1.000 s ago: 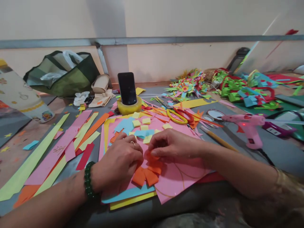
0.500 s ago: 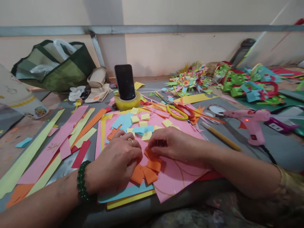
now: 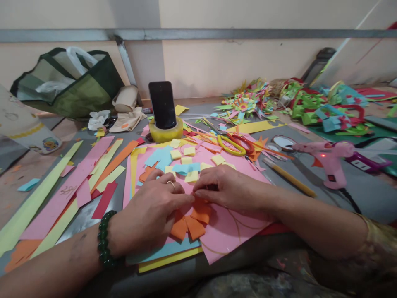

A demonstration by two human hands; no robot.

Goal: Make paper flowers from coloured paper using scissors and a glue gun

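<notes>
My left hand (image 3: pixel 151 213) and my right hand (image 3: pixel 225 188) meet fingertip to fingertip over a cluster of small orange paper squares (image 3: pixel 194 219). Both hands pinch at an orange piece between them. The orange squares lie on a large pink paper sheet (image 3: pixel 229 229), which rests on blue and yellow sheets. My left wrist wears a green bead bracelet (image 3: pixel 104 240), and a ring sits on one left finger. Small yellow and blue paper squares (image 3: pixel 186 163) lie just beyond my fingers.
Long paper strips (image 3: pixel 71 186) lie to the left. A phone (image 3: pixel 161 104) stands in a yellow tape roll. Scissors (image 3: pixel 234 145), a pencil (image 3: pixel 290 178), a pink glue gun (image 3: pixel 328 159) and heaps of cut paper (image 3: pixel 310 109) fill the right. A green bag (image 3: pixel 68 85) sits far left.
My left fingers have slid right to meet my right fingertips over the orange pieces. The view has shifted slightly.
</notes>
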